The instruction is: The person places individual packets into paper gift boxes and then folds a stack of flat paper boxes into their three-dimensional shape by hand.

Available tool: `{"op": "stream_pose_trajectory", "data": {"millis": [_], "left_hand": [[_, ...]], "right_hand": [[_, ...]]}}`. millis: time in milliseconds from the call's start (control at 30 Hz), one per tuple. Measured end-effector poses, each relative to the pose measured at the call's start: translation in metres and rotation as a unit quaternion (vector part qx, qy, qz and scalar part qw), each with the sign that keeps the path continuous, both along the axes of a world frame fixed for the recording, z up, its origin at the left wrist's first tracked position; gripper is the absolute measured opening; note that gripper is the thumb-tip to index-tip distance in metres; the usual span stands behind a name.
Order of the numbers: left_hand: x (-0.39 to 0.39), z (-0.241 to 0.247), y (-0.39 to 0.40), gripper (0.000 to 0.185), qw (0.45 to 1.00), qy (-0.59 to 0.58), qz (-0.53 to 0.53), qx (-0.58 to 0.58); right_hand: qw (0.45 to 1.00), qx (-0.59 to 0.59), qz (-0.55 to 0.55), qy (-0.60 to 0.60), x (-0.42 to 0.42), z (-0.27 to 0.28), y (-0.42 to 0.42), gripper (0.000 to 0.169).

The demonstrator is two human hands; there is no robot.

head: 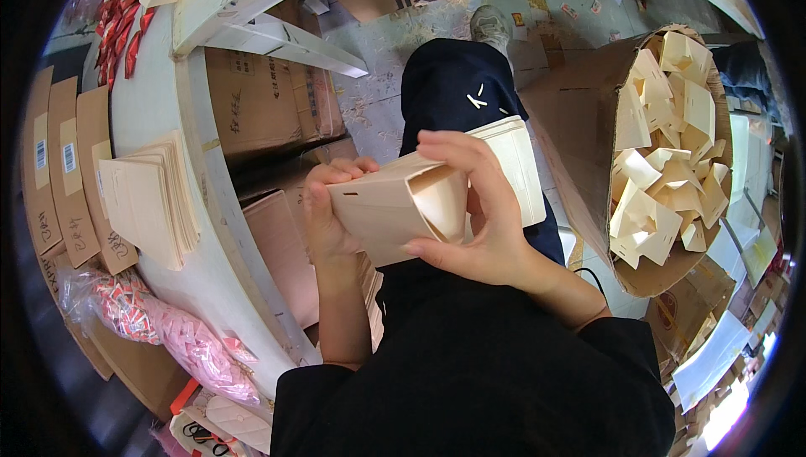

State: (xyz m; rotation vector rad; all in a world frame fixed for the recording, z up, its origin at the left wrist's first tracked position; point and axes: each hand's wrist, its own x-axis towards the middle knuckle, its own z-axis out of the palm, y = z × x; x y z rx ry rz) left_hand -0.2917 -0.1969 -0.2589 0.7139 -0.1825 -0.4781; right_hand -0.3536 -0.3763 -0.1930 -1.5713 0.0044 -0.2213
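Observation:
Above my lap I hold a cream paperboard box (384, 214), partly opened out, with a small slot near one corner. My left hand (334, 217) grips its slotted end, the thumb below and the fingers behind. My right hand (485, 211) curls around the open end, thumb on the lower edge and fingers over the upper edge. Flat cream paperboard pieces (513, 167) rest on my thigh behind the right hand. The inside of the box shows only in part.
A large cardboard carton (567, 104) at right holds several folded cream boxes (674, 154). On the white table (182, 306) at left lie a stack of flat cream pieces (148, 198), red wrapped packets (123, 22) and a bag of pink packets (201, 350). Brown cartons (258, 104) stand beneath the tabletop.

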Motion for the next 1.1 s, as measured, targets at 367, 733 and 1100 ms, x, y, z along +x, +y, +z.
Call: {"op": "stream_pose_trajectory", "data": {"millis": [367, 733, 1100], "left_hand": [[-0.008, -0.01, -0.016, 0.029, 0.99, 0.081, 0.002, -0.119], [-0.008, -0.016, -0.018, 0.026, 0.994, -0.024, 0.034, -0.099], [-0.007, -0.009, -0.016, 0.024, 0.996, -0.05, 0.047, -0.064]], "right_hand": [[0.999, -0.031, -0.012, -0.035, -0.004, 0.001, 0.006, 0.08], [0.999, -0.038, 0.036, 0.008, -0.006, 0.007, 0.013, 0.093], [0.996, -0.031, 0.08, 0.011, -0.006, 0.007, 0.008, 0.089]]}}
